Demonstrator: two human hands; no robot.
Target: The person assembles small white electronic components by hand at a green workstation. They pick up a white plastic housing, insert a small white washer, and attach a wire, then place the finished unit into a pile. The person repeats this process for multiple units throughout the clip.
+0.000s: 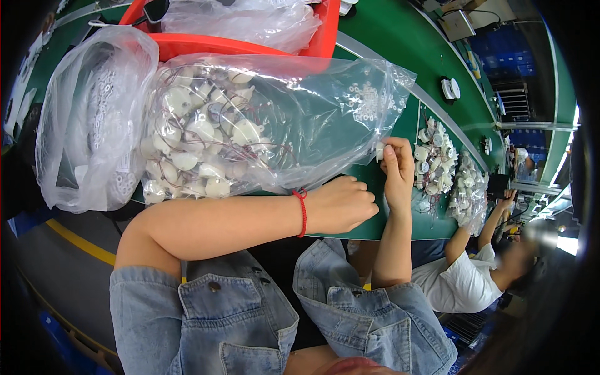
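My right hand (400, 170) is raised at the bench's near edge, its thumb and forefinger pinching a small white plastic part (380, 150). Just left of it, my left hand (342, 204) is curled closed with its back turned up; whatever its fingers hold is hidden. A red cord bracelet circles that wrist. Beyond both hands lies a large clear plastic bag (312, 119). Inside its left half sit several round white motors (181, 100) with thin dark red wires. Small white rings (369, 103) form a pile at the bag's right end.
A second clear bag (69, 125) of small white pieces stands at the far left. Behind is a red bin (219, 45) with plastic bags. More white motors (434, 156) and another filled bag (469, 190) lie to the right, near a co-worker in a white shirt (459, 281). A metal rail (431, 103) crosses the green bench.
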